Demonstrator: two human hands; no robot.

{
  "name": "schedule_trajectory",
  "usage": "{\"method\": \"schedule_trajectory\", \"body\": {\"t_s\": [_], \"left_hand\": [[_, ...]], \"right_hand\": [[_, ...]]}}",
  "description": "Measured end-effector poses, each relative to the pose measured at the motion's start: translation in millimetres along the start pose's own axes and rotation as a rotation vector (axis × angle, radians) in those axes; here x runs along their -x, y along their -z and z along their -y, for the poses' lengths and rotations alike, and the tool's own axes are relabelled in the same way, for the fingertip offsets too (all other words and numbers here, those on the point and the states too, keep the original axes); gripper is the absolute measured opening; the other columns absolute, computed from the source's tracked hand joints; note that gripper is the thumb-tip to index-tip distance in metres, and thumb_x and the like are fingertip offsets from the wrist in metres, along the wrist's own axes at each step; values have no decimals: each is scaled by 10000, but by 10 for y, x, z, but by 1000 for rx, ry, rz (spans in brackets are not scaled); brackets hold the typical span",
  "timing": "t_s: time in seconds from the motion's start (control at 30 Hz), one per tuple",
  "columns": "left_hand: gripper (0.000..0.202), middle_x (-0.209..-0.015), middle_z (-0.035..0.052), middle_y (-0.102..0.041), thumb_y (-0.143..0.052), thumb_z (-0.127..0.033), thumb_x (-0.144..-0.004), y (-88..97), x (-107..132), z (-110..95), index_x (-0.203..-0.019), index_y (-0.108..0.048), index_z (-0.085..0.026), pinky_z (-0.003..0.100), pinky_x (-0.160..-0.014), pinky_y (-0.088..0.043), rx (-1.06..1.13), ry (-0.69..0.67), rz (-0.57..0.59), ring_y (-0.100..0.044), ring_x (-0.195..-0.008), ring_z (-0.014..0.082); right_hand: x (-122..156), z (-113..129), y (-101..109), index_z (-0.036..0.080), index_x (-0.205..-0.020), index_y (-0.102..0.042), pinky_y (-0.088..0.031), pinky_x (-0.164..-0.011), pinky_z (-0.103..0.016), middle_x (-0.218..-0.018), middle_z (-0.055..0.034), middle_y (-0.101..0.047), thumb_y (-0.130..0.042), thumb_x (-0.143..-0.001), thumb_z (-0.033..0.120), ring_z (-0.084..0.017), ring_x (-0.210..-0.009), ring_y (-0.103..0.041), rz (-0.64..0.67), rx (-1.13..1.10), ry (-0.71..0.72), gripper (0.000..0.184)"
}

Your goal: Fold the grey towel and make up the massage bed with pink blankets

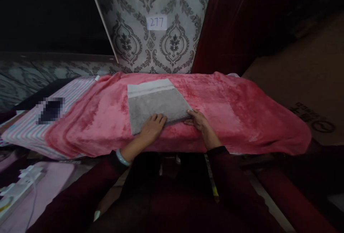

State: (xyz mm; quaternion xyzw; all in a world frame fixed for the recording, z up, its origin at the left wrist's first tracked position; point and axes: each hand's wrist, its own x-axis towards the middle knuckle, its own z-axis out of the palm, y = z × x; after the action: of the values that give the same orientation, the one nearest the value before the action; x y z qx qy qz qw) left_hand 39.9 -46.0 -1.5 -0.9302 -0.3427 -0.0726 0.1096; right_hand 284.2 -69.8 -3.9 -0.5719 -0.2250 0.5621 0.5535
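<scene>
A grey towel (153,105) with a white band along its far edge lies spread on a pink plush blanket (223,107). My left hand (153,126) rests palm down on the towel's near edge, its fingers lying on the fabric. At the near right corner, my right hand (198,119) pinches the towel, thumb on top and fingers underneath. That near edge looks slightly raised and shaded between the two hands. A light bracelet circles my left wrist.
Left of the blanket, a striped cloth (83,88) carries a dark pixelated object (50,111). A power strip (23,181) lies at lower left. A large cardboard box (301,79) stands at right. Behind are a television (53,14) and a patterned wall with a paper marked 277 (157,22).
</scene>
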Motion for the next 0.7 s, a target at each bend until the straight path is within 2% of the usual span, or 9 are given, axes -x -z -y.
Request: {"method": "schedule_trajectory", "body": {"t_s": [0.07,0.17,0.27,0.37,0.43,0.57,0.7], "left_hand": [[445,-1350,173,-566,-403,-71,-948,-6,2,-40,-1372,-528,-122,422,-939,-474,-10,49,-12,-536,-1148,298],[410,-1272,187,-600,-401,-67,-945,5,-4,-57,-1318,-566,-103,433,-925,-480,5,86,-8,-551,-1120,303],[388,-1171,172,-635,-407,-50,-928,94,2,11,-1257,-605,-103,428,-912,-484,25,56,-19,-571,-1073,293],[397,-1166,161,-641,-421,-58,-917,211,62,121,-1261,-610,-120,434,-913,-479,-1,18,-87,-574,-1061,292],[408,-1185,162,-644,-430,-69,-916,231,143,173,-1279,-609,-125,439,-907,-477,-25,-3,-93,-575,-1059,297],[452,-1215,166,-650,-436,-44,-893,78,348,189,-1285,-630,-156,432,-885,-474,-11,-20,-46,-585,-1091,298],[483,-1276,199,-629,-484,-84,-877,-80,492,196,-1342,-602,-140,459,-916,-453,21,116,-160,-569,-1152,324]], "right_hand": [[1,1,-18,203,-1005,-532,-602,-492,-256,-703,10,-661,-621,-908,196,-139,-471,-647,-7,7,-1,133],[2,21,-56,197,-964,-520,-580,-454,-235,-663,14,-641,-636,-884,150,-141,-457,-640,-24,0,-3,148],[30,48,-106,192,-969,-525,-582,-459,-229,-663,10,-649,-639,-860,122,-149,-479,-658,-34,-26,7,172],[120,42,-140,192,-998,-537,-597,-491,-235,-680,5,-666,-598,-860,116,-153,-505,-678,-20,-61,32,170],[200,10,-140,194,-1019,-543,-606,-500,-241,-681,9,-673,-584,-861,118,-152,-505,-680,18,-57,24,181],[298,-65,-111,195,-1075,-537,-602,-472,-238,-700,14,-682,-607,-873,150,-156,-499,-687,61,5,-25,218],[267,-79,-100,194,-1124,-528,-585,-441,-235,-787,-14,-697,-649,-916,260,-161,-490,-690,57,77,-37,250]]}}
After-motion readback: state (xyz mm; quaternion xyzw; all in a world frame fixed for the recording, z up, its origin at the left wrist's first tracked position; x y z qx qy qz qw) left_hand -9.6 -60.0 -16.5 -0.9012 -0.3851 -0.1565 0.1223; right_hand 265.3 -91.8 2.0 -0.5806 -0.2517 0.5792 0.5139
